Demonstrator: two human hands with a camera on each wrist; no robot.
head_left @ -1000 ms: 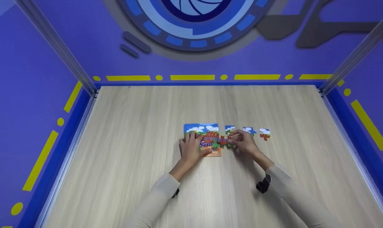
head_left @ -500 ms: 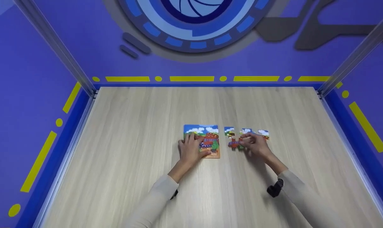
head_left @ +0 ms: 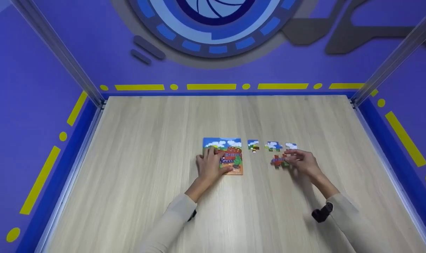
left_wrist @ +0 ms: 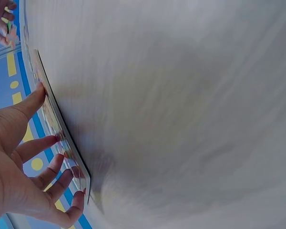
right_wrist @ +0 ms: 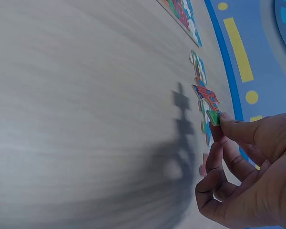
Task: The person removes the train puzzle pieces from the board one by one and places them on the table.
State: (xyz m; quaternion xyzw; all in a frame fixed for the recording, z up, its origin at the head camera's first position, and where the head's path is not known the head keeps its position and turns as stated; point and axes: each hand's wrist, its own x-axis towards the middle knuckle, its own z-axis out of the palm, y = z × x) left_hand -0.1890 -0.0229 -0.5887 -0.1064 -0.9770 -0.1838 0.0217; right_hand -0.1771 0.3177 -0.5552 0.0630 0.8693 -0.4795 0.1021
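Note:
A jigsaw puzzle [head_left: 230, 142] with a blue sky, white clouds and a red building lies mid-table in its flat tray. My left hand [head_left: 210, 163] rests on its left part, covering some of the picture; in the left wrist view the spread fingertips press its face [left_wrist: 50, 114]. Off to the right, my right hand [head_left: 304, 163] pinches a red and green jigsaw piece [head_left: 278, 160] between thumb and fingertips. The right wrist view shows this piece [right_wrist: 209, 98] raised, its shadow falling on the table.
Three loose sky-and-cloud jigsaw pieces lie in a row right of the puzzle: a near one [head_left: 253, 144], a middle one [head_left: 273, 146] and a far one [head_left: 291, 145], partly behind the right hand. Blue-purple panels [head_left: 220, 75] wall the table [head_left: 156, 133] at back and sides.
My right hand has moved right, carrying the red and green jigsaw piece away from the puzzle's right edge. The left hand stays on the puzzle.

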